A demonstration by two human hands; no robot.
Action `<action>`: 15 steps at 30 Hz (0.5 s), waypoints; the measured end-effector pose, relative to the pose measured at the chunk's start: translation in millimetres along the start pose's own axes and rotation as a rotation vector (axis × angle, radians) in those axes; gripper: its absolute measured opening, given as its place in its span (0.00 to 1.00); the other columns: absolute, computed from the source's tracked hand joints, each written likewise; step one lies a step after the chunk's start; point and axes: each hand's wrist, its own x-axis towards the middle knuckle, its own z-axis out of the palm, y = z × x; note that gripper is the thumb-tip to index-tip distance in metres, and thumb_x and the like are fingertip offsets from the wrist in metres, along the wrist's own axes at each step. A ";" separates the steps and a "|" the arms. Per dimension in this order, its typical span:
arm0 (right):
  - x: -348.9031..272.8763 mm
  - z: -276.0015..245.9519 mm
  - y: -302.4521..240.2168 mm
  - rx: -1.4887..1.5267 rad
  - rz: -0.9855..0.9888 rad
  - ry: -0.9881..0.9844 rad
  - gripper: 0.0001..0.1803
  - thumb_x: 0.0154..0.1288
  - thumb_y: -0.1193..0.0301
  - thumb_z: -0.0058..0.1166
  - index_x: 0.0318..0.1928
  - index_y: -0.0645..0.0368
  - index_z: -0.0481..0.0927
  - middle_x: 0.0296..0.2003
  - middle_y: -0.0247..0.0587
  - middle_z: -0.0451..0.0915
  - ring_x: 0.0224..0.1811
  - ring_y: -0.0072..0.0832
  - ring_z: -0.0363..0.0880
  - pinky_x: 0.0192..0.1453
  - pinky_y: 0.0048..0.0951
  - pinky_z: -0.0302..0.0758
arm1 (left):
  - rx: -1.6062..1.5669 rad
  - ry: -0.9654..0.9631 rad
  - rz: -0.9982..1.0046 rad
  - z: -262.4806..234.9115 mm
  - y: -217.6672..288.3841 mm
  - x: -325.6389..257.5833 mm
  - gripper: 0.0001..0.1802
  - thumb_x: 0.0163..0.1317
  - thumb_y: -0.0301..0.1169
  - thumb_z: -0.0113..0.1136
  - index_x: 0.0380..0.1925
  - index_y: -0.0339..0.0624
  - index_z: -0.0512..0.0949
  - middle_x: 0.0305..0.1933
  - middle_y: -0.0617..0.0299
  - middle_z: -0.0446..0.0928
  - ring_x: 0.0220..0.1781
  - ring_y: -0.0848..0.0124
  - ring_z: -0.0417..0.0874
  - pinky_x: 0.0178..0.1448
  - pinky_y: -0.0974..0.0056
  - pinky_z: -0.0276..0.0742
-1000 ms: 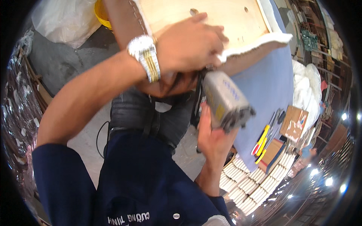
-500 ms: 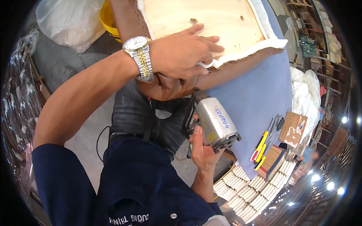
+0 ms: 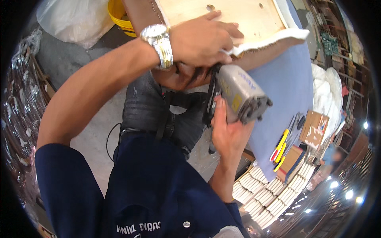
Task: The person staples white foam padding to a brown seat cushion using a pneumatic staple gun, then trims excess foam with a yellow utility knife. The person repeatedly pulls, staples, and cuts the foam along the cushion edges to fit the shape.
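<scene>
My left hand [image 3: 202, 41], with a watch [image 3: 160, 41] on its wrist, lies across the edge of an upholstered panel, fingers spread over the bare wooden board [image 3: 182, 12]. Its thumb presses by the folded brown leather cover [image 3: 274, 51], beside the white padding [image 3: 262, 45] that rims the board. Staples run along the leather at the upper left. My right hand [image 3: 228, 131] is wrapped round the handle of a grey staple gun [image 3: 242, 89]. The gun's nose is close to the left thumb, at the leather; whether it touches is hidden.
Pliers with yellow handles [image 3: 281, 146] and other hand tools lie on the blue-covered table [image 3: 278, 95], near a brown carton [image 3: 313, 129]. Bundles of staple strips [image 3: 274, 198] lie below. A yellow bucket [image 3: 119, 18] and a clear plastic bag [image 3: 75, 23] stand at the upper left.
My right hand has raised the staple gun up toward the panel edge and my left thumb. My left hand stays on the panel, its fingers drawn in slightly. The view has shifted a little.
</scene>
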 end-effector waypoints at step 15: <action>-35.8 1.2 31.4 0.025 -0.154 -0.024 0.25 0.74 0.82 0.56 0.68 0.68 0.69 0.51 0.48 0.86 0.30 0.16 0.79 0.31 0.20 0.78 | -0.002 -0.052 -0.069 -8.9 -0.6 -13.3 0.13 0.62 0.38 0.70 0.40 0.40 0.89 0.76 0.56 0.72 0.85 0.51 0.58 0.86 0.40 0.48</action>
